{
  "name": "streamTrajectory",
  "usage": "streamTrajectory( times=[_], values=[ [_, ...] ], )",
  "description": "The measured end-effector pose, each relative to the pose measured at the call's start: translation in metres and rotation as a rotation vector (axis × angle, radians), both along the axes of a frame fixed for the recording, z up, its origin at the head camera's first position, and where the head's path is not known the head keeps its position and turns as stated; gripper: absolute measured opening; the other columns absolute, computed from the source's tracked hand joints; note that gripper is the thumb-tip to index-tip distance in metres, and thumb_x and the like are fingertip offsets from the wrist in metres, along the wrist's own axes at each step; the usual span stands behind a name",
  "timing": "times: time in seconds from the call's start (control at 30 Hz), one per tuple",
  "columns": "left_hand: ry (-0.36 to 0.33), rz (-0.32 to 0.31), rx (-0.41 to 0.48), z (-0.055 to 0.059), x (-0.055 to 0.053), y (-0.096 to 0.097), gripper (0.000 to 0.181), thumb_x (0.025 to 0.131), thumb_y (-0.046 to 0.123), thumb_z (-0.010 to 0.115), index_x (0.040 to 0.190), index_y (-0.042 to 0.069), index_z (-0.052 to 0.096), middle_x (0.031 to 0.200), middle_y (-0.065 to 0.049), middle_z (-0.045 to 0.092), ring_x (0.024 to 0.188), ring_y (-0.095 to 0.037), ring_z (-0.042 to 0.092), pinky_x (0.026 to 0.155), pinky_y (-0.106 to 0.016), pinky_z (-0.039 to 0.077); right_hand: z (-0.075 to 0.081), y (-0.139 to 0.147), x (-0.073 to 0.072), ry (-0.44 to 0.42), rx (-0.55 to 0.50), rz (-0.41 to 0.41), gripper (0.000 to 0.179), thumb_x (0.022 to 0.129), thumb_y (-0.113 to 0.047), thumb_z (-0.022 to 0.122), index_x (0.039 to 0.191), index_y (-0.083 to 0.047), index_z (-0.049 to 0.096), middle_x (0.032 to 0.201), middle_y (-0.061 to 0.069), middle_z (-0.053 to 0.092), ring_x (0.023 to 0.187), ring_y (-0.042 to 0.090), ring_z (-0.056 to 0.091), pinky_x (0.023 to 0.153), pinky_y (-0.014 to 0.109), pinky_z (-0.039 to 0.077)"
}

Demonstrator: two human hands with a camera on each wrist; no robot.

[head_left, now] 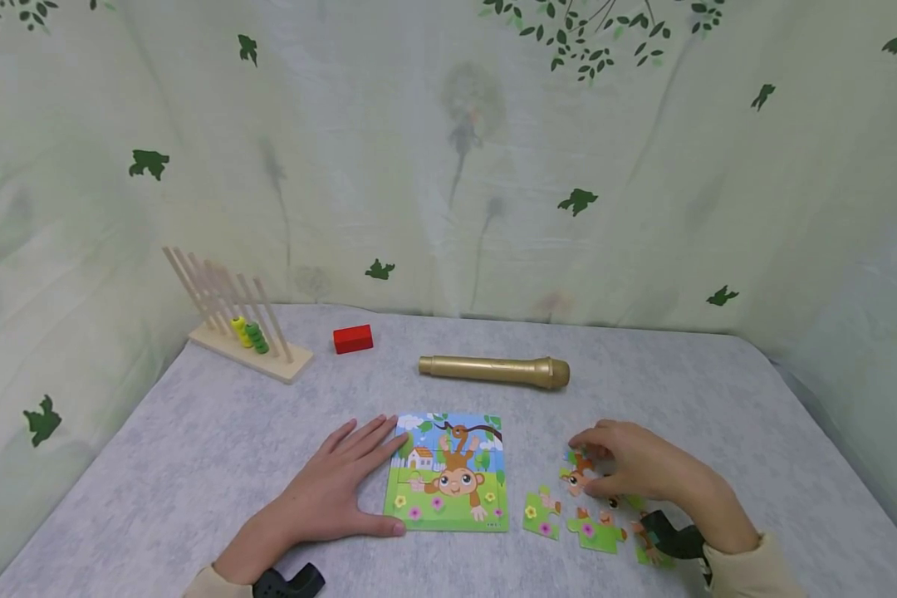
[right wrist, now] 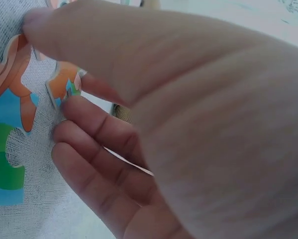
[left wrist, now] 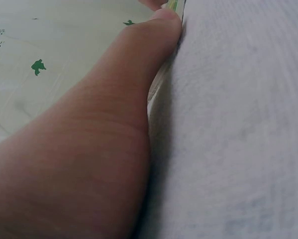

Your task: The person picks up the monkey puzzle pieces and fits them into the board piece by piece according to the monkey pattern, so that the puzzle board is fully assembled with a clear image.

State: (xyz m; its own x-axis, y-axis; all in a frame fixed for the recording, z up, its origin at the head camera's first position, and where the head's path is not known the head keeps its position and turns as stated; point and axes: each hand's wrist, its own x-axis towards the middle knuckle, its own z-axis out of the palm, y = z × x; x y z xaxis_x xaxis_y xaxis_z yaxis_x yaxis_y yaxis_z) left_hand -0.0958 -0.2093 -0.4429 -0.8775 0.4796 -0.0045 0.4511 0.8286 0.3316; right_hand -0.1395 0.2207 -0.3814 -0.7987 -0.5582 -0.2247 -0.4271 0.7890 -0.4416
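The left hand (head_left: 344,482) lies flat with fingers extended and thumb spread, fingertips at the left edge of the monkey puzzle (head_left: 456,486); the right hand (head_left: 635,461) arches palm-down over the loose pieces (head_left: 598,531), thumb and fingers bent around one piece, though whether they pinch it cannot be told. The puzzle sits front-centre, nearly square, its branch edge pointing away from the person and flower edge toward them. The grey cloth-covered counter (head_left: 194,498) meets a pale green leaf-printed curtain (head_left: 389,166).
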Motion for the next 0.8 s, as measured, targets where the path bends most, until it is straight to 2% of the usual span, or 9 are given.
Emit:
streamTrajectory(
  times=[0.3, 0.8],
  values=[
    [-0.011, 0.005, 0.008, 0.0004, 0.0002, 0.0001, 0.115, 0.071, 0.095, 0.056, 0.161, 0.026, 0.037, 0.171, 0.001, 0.026, 0.159, -0.025, 0.020, 0.128, -0.057, 0.011, -0.0034, -0.0008, -0.0029, 0.046, -0.012, 0.049, 0.038, 0.087, -0.031, 0.083, 0.122, -0.018, 0.074, 0.095, -0.011, 0.062, 0.083, 0.002, 0.055, 0.071, 0.027, 0.052],
    [-0.013, 0.007, 0.011, -0.0004, -0.0003, 0.0002, 0.115, 0.070, 0.095, 0.057, 0.161, 0.026, 0.038, 0.171, 0.001, 0.026, 0.159, -0.024, 0.020, 0.128, -0.056, 0.011, -0.0034, -0.0019, -0.0067, 0.121, -0.057, 0.102, 0.034, 0.093, -0.031, 0.077, 0.124, -0.017, 0.073, 0.095, -0.013, 0.060, 0.081, 0.001, 0.053, 0.068, 0.026, 0.050]
  ],
)
